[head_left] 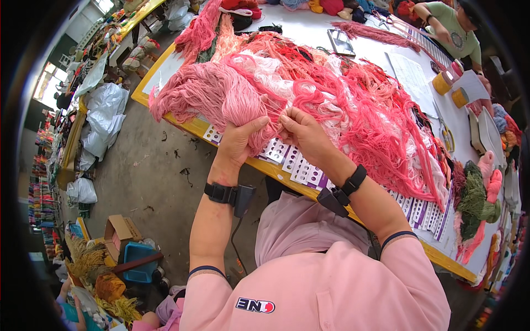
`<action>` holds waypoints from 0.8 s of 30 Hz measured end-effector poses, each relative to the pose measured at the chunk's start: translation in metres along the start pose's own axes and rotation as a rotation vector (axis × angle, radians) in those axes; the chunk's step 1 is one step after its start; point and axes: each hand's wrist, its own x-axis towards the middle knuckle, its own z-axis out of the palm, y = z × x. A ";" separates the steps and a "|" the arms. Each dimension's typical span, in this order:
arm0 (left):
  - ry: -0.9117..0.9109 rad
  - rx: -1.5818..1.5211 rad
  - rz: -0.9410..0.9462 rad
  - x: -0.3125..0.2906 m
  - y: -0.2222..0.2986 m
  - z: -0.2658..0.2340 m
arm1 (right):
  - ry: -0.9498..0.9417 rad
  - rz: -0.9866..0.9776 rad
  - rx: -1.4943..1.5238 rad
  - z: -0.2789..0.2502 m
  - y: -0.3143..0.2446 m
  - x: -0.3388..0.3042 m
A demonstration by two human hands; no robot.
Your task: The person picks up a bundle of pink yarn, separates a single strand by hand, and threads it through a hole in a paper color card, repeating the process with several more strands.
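A thick bundle of dusty-pink yarn (212,91) hangs over the near left edge of the table. My left hand (241,139) is wrapped round its lower right end, thumb on top, fingers mostly hidden behind the strands. Just to the right, my right hand (301,129) pinches a few thin pink strands between thumb and fingertips, drawn out from the bundle. Beneath and beyond both hands lies a broad heap of loose yarn (367,118) in pink, coral, red and white. White punched cards (301,168) stick out from under the heap along the table edge.
A phone (340,43), paper sheets (411,74), scissors (446,135) and yellow spools (441,83) lie across the white table (309,25). Green and pink skeins (475,198) sit at right. A co-worker (455,30) stands at the far right. A blue crate (141,260) is on the floor.
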 end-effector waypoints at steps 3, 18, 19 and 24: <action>-0.015 0.011 0.019 0.001 -0.002 -0.004 | 0.013 0.027 -0.023 0.001 -0.001 0.001; 0.036 -0.005 -0.010 0.009 -0.006 -0.008 | 0.060 0.039 -0.024 -0.002 0.005 0.007; 0.044 -0.014 -0.011 0.008 -0.006 -0.009 | 0.059 0.040 -0.025 -0.002 0.007 0.008; 0.077 -0.060 -0.016 0.007 0.000 -0.006 | 0.053 0.062 -0.231 0.015 0.006 0.010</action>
